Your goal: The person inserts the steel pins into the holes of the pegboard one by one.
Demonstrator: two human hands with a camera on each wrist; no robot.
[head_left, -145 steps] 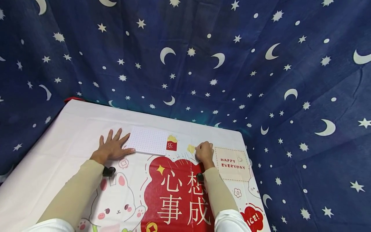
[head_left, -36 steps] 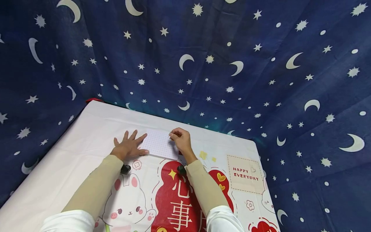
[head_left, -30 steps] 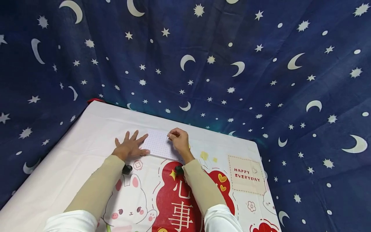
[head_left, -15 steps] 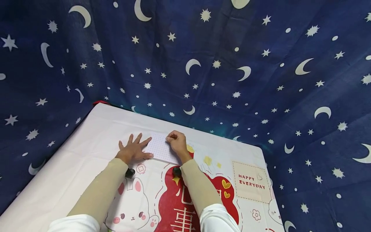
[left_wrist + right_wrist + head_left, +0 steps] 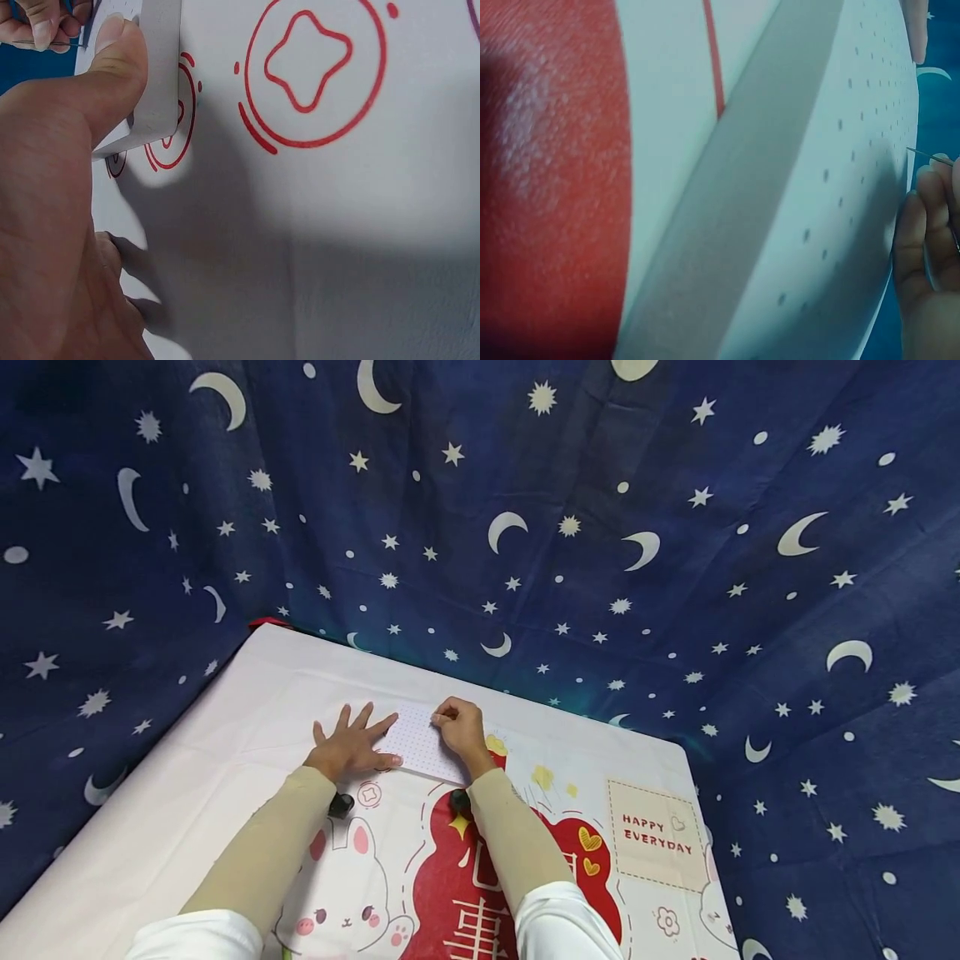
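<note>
A white block (image 5: 417, 745) with rows of small dark dots on top lies on the tablecloth near the middle. My left hand (image 5: 349, 750) is spread flat at its left end; in the left wrist view the thumb (image 5: 124, 56) presses on the block's edge. Over the dotted face, my right hand (image 5: 463, 732) pinches a thin metal needle (image 5: 924, 154) between thumb and fingertips. In the left wrist view the needle's tip is right at the dotted surface. The right hand and forearm hide the block's right end.
A white tablecloth (image 5: 300, 685) printed with a rabbit, red shapes and lettering covers the table. Behind and to the right hangs a dark blue curtain (image 5: 450, 568) with moons and stars. A black wrist camera (image 5: 341, 805) sits at the left wrist.
The right hand has moved left from the tablecloth beside the block to over its dotted face. During the last half second it has barely moved. The left hand stays at the block's left end.
</note>
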